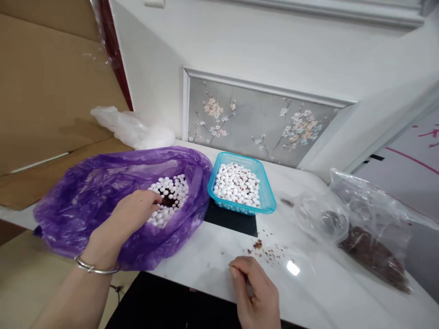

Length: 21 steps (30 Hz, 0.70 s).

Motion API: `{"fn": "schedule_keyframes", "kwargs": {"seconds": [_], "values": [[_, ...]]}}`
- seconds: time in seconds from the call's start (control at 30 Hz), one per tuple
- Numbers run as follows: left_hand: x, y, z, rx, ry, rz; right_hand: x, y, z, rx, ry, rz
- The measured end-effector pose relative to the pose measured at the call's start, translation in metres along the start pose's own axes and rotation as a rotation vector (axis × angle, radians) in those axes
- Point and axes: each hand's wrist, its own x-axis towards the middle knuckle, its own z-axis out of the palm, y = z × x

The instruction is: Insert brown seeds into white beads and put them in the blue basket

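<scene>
My left hand reaches into an open purple plastic bag. Its fingers are curled and drawn together at the white balls inside, beside a patch of dark brown flakes. Whatever the fingertips hold is hidden. Over the front edge of the counter, my right hand is closed, thumb and forefinger pressed together; anything between them is too small to make out. Just beyond it, reddish-brown crumbs are scattered. A blue plastic basket holds more white balls, with brown bits among them.
On the right of the marble counter are a clear round plastic container and a clear bag of brown material. A crumpled whitish plastic bag lies behind the purple one. Cardboard stands at left; a wall closes the back.
</scene>
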Motion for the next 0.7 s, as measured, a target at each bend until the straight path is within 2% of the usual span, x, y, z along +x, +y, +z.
{"fn": "schedule_keyframes", "kwargs": {"seconds": [0.17, 0.3, 0.37, 0.5, 0.7], "values": [[0.002, 0.007, 0.000, 0.017, 0.016, 0.021, 0.004, -0.002, -0.011, -0.071, -0.079, -0.032], [0.005, -0.001, 0.008, 0.018, 0.079, 0.080, 0.016, 0.006, -0.037, -0.271, 0.061, 0.080], [0.007, -0.006, 0.014, 0.014, 0.094, 0.104, 0.023, 0.010, -0.051, -0.385, 0.084, 0.146], [0.013, -0.012, 0.019, 0.004, 0.055, 0.093, 0.034, 0.014, -0.061, -0.532, -0.065, 0.200], [0.023, -0.014, 0.024, -0.120, 0.042, 0.052, 0.035, 0.016, -0.044, -0.796, -0.205, 0.167]]}}
